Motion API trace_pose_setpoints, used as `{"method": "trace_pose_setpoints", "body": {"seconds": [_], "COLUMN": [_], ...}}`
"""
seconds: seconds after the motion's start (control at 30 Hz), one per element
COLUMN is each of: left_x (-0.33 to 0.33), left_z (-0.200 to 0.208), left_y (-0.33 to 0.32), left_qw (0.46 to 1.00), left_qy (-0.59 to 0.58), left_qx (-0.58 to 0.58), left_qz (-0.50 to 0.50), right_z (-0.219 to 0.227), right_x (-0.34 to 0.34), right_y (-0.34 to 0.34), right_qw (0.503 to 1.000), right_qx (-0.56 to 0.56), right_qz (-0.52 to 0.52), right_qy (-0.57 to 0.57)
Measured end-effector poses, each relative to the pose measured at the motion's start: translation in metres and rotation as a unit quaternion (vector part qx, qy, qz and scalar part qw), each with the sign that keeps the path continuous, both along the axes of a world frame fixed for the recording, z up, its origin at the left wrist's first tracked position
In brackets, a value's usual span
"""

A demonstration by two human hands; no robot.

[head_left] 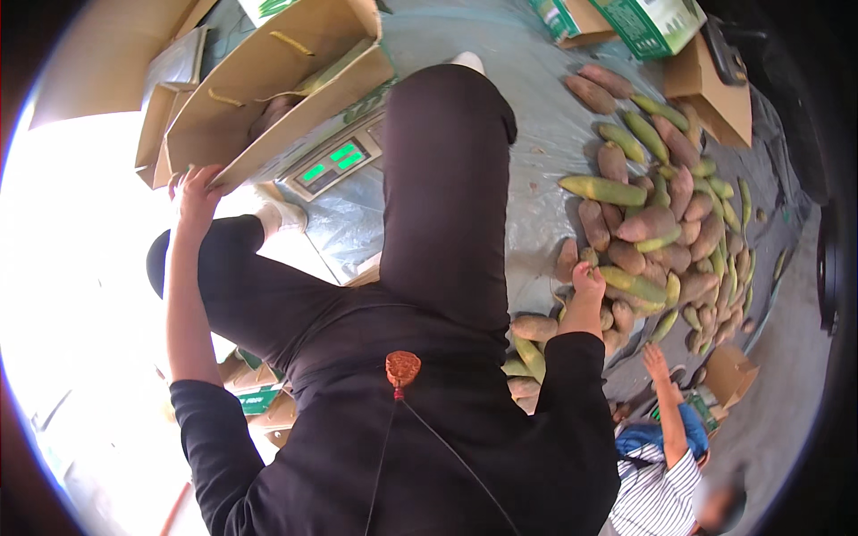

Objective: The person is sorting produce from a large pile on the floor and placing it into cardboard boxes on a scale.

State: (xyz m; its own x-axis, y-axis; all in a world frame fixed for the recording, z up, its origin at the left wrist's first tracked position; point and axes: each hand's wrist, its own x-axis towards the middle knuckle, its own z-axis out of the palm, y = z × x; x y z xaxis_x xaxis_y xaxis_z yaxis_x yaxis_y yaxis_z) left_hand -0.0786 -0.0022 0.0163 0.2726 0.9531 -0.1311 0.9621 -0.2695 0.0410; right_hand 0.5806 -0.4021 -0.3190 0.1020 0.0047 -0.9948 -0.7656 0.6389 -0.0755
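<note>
My left hand [195,198] has its fingers closed over the near edge of an open cardboard box [223,134]. A few roots [273,114] show inside the box, partly in shadow. Beneath its side sits a scale [335,165] with a lit green display. To the right, my right hand [587,281] is closed at the end of a long green radish [633,284] at the near side of a large pile. Reddish-brown roots [648,223] and more green radishes lie heaped around it. My fingers partly hide the radish's end.
Plastic sheeting [545,152] covers the floor between my leg and the pile. Green-and-white boxes [639,27] and an opened carton [710,94] stand at the far right. Another person [657,473] in a striped top reaches toward the pile from the lower right, beside a small carton [728,375].
</note>
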Motion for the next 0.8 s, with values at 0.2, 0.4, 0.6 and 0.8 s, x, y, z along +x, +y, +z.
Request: {"method": "trace_pose_setpoints", "body": {"seconds": [0.2, 0.4, 0.6, 0.8], "left_x": [0.005, 0.005, 0.007, 0.010], "left_z": [0.014, 0.006, 0.012, 0.016], "left_y": [-0.007, -0.003, -0.003, -0.005], "left_qw": [0.998, 0.998, 0.998, 1.000], "left_qy": [0.057, 0.059, 0.041, 0.006], "left_qx": [0.014, 0.007, -0.009, 0.002], "left_qz": [0.018, 0.031, 0.036, 0.010], "right_z": [-0.007, 0.008, 0.076, 0.089], "right_x": [-0.009, -0.007, -0.050, -0.038], "right_y": [0.008, -0.001, 0.021, -0.002], "right_qw": [0.996, 0.982, 0.858, 0.724], "right_qx": [-0.072, -0.138, -0.304, -0.384], "right_qz": [0.040, 0.131, 0.384, 0.459], "right_qy": [-0.025, -0.012, -0.153, -0.343]}}
